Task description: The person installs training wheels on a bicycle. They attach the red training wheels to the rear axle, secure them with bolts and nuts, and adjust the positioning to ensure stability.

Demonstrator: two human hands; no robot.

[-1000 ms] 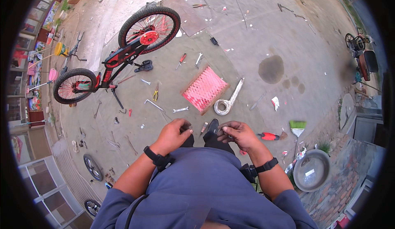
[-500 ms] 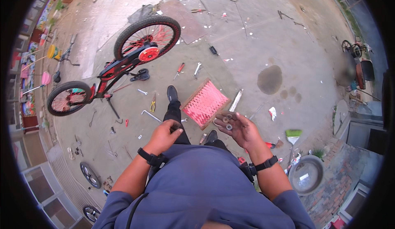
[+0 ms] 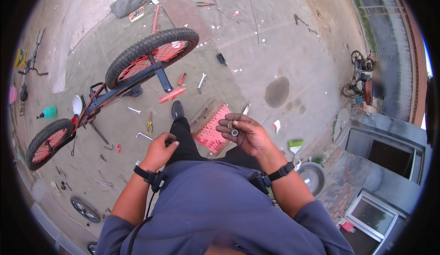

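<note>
Small metal rings (image 3: 234,131) are resting against the fingers of the right hand (image 3: 247,136), thumb holding them in. Left hand (image 3: 159,151) is hanging loosely curled; cannot tell if gripping anything. Pink woven panel (image 3: 208,137) is lying below, pliers (image 3: 149,125) near left hand; bicycle (image 3: 124,86) is resting farther off, forward-left.

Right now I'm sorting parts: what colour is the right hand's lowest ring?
The ring is light grey; the head view shows it best.

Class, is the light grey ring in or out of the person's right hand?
In: the light grey ring lies within the right hand, against its fingers.
</note>
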